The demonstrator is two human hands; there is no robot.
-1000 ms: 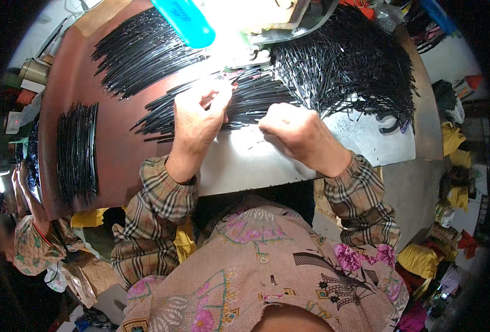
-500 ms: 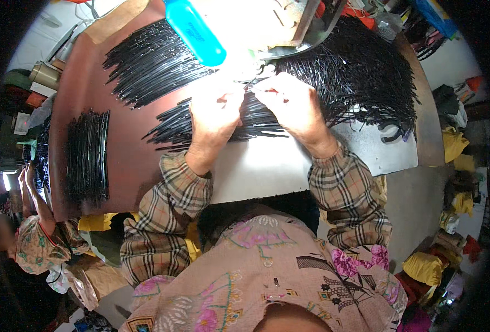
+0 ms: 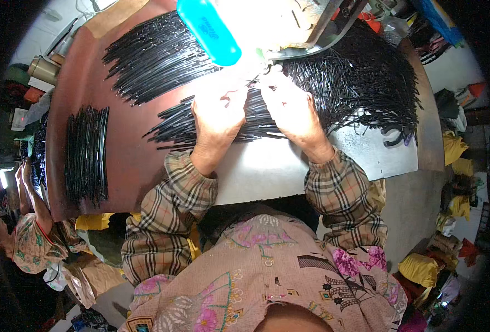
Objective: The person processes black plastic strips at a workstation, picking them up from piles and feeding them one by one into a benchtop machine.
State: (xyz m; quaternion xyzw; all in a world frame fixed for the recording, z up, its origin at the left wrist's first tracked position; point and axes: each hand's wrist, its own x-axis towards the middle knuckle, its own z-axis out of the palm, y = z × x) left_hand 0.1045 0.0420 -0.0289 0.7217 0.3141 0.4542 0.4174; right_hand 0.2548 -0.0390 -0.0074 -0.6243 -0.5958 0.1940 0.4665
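Left hand palm down on a fanned row of thin black strips, fingers reaching forward into glare under the lamp. Right hand just beside it, fingers curled and converging with the left fingertips near a metal fixture. Probably pinching one strip end between both hands, but overexposure hides the fingertips; actual grip on either side cannot be told.

Beyond the right hand: large tangled heap of strips. Beyond and left of the left hand: a combed bundle; farther left, well apart, a neat parallel stack. Blue lamp housing directly above the fingertips. Pale work sheet under both wrists.

Step judged: feeding or aligning a single strip at the fixture. Next move calls for keeping the strip end square to the fixture, then setting it onto the fanned row beneath the left palm.
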